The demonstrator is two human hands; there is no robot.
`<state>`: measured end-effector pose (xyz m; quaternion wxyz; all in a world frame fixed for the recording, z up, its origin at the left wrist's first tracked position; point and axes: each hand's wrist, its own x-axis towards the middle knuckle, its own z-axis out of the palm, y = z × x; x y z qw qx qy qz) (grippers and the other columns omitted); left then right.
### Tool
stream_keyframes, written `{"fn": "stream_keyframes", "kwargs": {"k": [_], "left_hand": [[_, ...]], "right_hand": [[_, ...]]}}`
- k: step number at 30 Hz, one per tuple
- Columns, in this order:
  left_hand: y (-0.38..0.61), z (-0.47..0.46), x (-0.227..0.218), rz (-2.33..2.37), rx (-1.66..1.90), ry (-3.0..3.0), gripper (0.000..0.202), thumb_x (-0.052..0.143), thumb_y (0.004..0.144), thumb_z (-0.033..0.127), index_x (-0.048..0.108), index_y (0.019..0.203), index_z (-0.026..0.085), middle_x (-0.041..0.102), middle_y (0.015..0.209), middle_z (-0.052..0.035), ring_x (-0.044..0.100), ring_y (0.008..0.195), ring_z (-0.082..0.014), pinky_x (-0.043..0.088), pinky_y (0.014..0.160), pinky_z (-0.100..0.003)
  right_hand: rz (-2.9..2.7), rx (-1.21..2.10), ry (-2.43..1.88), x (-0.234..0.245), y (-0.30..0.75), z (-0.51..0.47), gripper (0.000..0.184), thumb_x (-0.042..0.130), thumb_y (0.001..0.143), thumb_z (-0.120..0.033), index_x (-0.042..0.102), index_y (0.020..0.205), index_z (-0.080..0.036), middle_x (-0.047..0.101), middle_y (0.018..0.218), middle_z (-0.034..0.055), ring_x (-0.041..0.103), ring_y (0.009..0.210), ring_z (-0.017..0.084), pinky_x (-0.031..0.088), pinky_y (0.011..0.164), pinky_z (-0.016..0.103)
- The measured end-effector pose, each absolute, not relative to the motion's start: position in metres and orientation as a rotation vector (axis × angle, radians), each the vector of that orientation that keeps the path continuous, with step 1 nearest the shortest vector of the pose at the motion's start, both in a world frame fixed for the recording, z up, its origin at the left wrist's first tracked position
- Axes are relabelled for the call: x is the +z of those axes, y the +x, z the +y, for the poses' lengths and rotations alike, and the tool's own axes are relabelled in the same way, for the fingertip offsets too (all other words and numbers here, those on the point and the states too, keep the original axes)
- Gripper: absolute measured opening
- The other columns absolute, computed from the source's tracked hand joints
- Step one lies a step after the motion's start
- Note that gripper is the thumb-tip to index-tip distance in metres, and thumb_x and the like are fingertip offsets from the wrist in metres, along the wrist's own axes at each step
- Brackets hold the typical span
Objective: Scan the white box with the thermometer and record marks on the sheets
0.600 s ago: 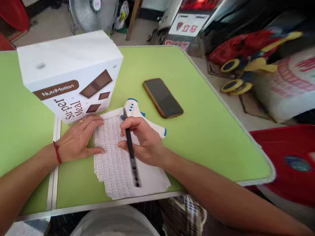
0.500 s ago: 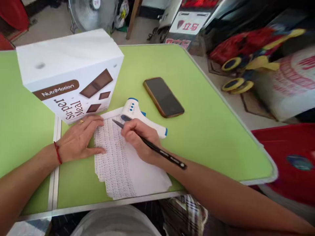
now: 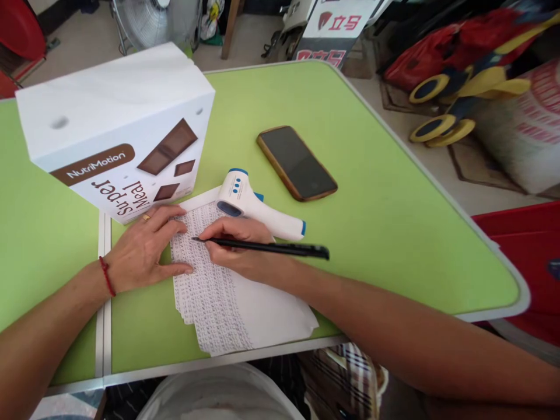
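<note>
Handwritten paper lies flat on the worktop.
Left hand splays at its left edge, seemingly steadying it; right hand, separate, pinches the pen near its tip, likely for control; the thermometer overlaps the far end, perhaps weighting it.

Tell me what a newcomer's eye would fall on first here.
Probably the big white box, on the left of the green table, its brown label showing. Next, the right hand holding a black pen, tip at the densely written paper; a white gun-shaped device lies just beyond that hand.
</note>
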<state>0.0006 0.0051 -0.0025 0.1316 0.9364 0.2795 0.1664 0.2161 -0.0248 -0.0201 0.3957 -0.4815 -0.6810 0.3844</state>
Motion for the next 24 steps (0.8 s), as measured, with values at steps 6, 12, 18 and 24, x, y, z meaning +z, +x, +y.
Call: {"fn": "stream_keyframes", "kwargs": {"k": [6, 12, 18, 24], "left_hand": [[0.0003, 0.0045, -0.0042, 0.815, 0.484, 2.715, 0.053, 0.061, 0.087, 0.058, 0.055, 0.109, 0.01, 0.052, 0.129, -0.0218, 0.052, 0.117, -0.0362, 0.049, 0.096, -0.053], [-0.0007, 0.0046, -0.0071, 0.826, 0.49, 2.718, 0.054, 0.06, 0.087, 0.06, 0.055, 0.11, 0.012, 0.053, 0.129, -0.0209, 0.053, 0.117, -0.0354, 0.048, 0.097, -0.052], [-0.0008, 0.0049, -0.0068, 0.821, 0.492, 2.715, 0.053, 0.06, 0.087, 0.059, 0.055, 0.11, 0.011, 0.052, 0.13, -0.0211, 0.052, 0.118, -0.0359, 0.049, 0.096, -0.052], [-0.0002, 0.0042, -0.0061, 0.815, 0.498, 2.713, 0.054, 0.062, 0.086, 0.058, 0.055, 0.109, 0.01, 0.053, 0.129, -0.0219, 0.053, 0.117, -0.036, 0.049, 0.096, -0.052]], "right_hand": [[-1.767, 0.898, -1.241, -0.0206, 0.2163, -0.0216, 0.013, 0.055, 0.071, -0.017, 0.068, 0.073, -0.019, 0.063, 0.06, -0.0018, 0.048, 0.05, 0.009, 0.037, 0.046, 0.022], [-1.81, 0.918, -1.236, -0.0213, 0.2141, -0.0241, 0.01, 0.053, 0.073, -0.02, 0.063, 0.073, -0.019, 0.062, 0.061, -0.0019, 0.047, 0.05, 0.009, 0.037, 0.046, 0.021], [-1.809, 0.936, -1.227, -0.0207, 0.2126, -0.0245, 0.009, 0.052, 0.074, -0.022, 0.061, 0.074, -0.019, 0.06, 0.061, -0.0022, 0.046, 0.05, 0.009, 0.037, 0.048, 0.021], [-1.815, 0.948, -1.213, -0.0191, 0.213, -0.0241, 0.008, 0.051, 0.073, -0.021, 0.059, 0.072, -0.018, 0.058, 0.06, -0.0024, 0.044, 0.05, 0.008, 0.035, 0.047, 0.021]]}}
